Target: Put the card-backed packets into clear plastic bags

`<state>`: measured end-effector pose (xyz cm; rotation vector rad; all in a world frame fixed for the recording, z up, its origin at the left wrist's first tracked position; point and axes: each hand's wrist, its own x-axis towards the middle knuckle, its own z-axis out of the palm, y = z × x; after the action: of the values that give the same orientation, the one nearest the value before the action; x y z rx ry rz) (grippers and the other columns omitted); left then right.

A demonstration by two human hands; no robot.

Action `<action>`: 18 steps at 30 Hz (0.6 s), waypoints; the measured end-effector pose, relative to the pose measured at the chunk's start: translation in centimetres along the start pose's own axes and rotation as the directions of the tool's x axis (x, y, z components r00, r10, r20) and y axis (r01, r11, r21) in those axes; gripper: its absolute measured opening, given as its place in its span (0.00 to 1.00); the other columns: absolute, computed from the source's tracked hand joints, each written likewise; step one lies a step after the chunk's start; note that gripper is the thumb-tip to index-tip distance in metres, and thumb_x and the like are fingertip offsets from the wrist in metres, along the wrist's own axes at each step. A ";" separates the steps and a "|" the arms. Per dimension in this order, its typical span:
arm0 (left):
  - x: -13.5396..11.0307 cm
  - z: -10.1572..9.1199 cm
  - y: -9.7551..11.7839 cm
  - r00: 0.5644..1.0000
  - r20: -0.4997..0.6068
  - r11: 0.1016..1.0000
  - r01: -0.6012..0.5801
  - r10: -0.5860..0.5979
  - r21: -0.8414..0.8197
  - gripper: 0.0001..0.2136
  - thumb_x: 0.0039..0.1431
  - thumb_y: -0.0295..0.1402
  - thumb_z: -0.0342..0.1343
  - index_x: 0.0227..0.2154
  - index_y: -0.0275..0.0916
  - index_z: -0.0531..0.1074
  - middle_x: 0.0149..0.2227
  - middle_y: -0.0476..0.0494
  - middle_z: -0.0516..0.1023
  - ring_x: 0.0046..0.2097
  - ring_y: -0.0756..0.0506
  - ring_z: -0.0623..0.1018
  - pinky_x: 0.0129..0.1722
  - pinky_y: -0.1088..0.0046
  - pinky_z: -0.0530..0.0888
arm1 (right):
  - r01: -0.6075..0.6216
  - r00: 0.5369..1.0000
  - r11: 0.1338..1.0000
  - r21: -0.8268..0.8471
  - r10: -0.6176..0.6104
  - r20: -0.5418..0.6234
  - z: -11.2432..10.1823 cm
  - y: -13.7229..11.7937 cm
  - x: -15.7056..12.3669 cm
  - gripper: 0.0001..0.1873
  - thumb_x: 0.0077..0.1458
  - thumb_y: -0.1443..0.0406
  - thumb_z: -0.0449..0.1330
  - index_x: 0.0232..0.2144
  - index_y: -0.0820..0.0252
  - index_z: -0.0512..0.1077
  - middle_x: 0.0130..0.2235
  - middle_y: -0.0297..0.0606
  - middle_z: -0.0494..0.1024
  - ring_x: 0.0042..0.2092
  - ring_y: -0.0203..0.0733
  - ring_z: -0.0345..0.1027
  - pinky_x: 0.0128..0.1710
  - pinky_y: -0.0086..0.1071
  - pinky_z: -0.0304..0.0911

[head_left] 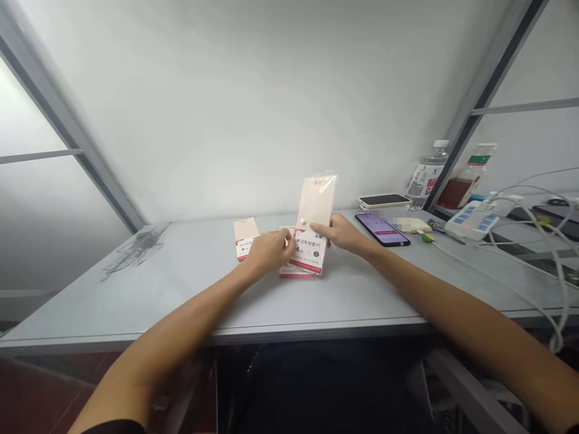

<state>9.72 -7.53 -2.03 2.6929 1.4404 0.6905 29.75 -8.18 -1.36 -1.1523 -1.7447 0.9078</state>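
- White and red packet (309, 248) stands up between the two hands. Its long side points away from the person and leans a bit right, and a clear plastic top sticks up.
- Left hand (269, 252) is curled, pinching the packet's left edge, low down.
- Right hand (338, 234) comes in from the right, pinching the right edge, higher up.
- Second packet (296, 275) lies flat under it on the grey table (353, 295).
- Third packet (245, 237) lies just left of the left hand.
- Plastic bottle (458, 191) at the back holds red drink.
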 end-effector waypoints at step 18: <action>0.0 1.0 -0.4 0.981 -0.111 0.979 -0.146 0.162 0.139 0.17 0.61 0.40 0.39 0.36 0.39 0.72 0.26 0.45 0.77 0.23 0.48 0.72 0.22 0.73 0.58 | 0.119 0.993 0.961 -0.248 -0.118 0.019 2.0 -0.1 -0.7 0.10 0.48 0.63 0.53 0.23 0.64 0.71 0.23 0.36 0.74 0.26 0.37 0.66 0.22 0.26 0.58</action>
<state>9.79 -7.13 -3.05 2.9363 1.3565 0.8100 28.00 -9.11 -2.22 -1.1885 -1.9501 0.6318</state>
